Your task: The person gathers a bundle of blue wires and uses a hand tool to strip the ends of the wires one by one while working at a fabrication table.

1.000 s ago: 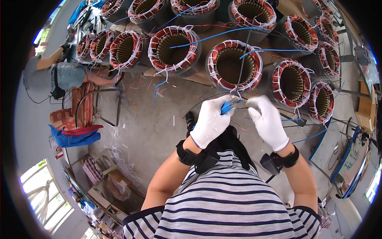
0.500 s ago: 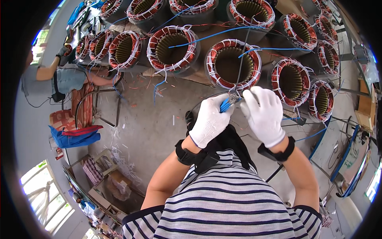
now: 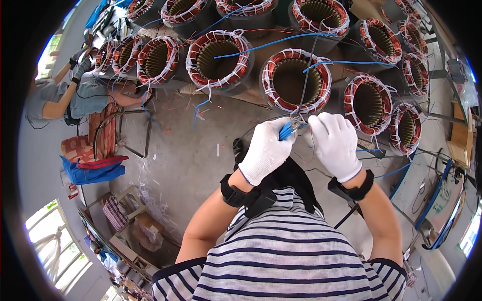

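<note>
My left hand [image 3: 266, 150], in a white knitted glove, is closed round a short bundle of blue insulated wires [image 3: 287, 131]. Bare silvery strands [image 3: 298, 121] stick out of the bundle's far end. Just right of these strands my right hand [image 3: 332, 145], gloved too, has its fingers curled and the thumb drawn in; what they pinch, if anything, is too small to make out. Straight ahead stands a motor stator [image 3: 325, 83] with copper windings laced in white cord. A thin dark lead [image 3: 307, 75] runs from above the stator down to the wire ends.
Several more laced stators, among them one at centre left [image 3: 190, 65] and one at right [image 3: 346, 100], crowd the bench. Loose blue wires [image 3: 271, 42] cross over them. At far left a co-worker [image 3: 75, 98] sits by a chair [image 3: 104, 135]. Scraps litter the floor [image 3: 191, 150].
My right hand has shifted slightly down and right of the strands, while my left hand keeps the wire bundle almost in place. The co-worker's hands have come together at a stator.
</note>
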A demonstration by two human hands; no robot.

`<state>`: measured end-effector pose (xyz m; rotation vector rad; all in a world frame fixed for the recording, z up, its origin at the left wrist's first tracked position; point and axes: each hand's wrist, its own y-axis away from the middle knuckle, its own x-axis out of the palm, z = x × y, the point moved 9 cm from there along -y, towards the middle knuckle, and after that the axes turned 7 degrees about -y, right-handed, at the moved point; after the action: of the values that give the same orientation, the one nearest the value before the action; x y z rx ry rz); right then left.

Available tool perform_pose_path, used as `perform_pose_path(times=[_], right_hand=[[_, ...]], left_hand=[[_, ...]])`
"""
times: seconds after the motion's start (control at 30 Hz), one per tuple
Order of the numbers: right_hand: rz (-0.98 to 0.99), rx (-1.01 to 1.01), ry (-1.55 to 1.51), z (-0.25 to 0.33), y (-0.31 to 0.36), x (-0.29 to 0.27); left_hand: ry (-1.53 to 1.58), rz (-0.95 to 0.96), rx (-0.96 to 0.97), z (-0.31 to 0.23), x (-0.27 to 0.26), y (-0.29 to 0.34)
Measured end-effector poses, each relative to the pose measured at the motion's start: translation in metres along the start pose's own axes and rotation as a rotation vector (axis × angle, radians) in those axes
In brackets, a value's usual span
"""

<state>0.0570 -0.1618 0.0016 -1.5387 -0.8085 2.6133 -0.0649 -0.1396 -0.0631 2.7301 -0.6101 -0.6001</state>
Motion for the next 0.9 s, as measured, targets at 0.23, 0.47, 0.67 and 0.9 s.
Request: perform_pose_path(times=[0.23, 0.47, 0.67, 0.9], right_hand=[[-0.091, 1.52, -1.821, -0.026, 0.073, 0.081], [0.261, 0.958, -1.009, -0.017, 0.063, 0.025], [0.12, 0.061, 0.088, 0.032, -0.018, -0.026], [0.261, 0.146, -0.222, -0.003, -0.008, 0.007]], left_hand=[[0.004, -0.069, 0.133, -0.013, 0.001, 0.001], [-0.043, -0.049, 0.118, -0.007, -0.001, 0.002], [-0.056, -0.076, 0.162, -0.009, -0.004, 0.003], [0.034, 0.021, 0.054, 0.004, 0.004, 0.002]])
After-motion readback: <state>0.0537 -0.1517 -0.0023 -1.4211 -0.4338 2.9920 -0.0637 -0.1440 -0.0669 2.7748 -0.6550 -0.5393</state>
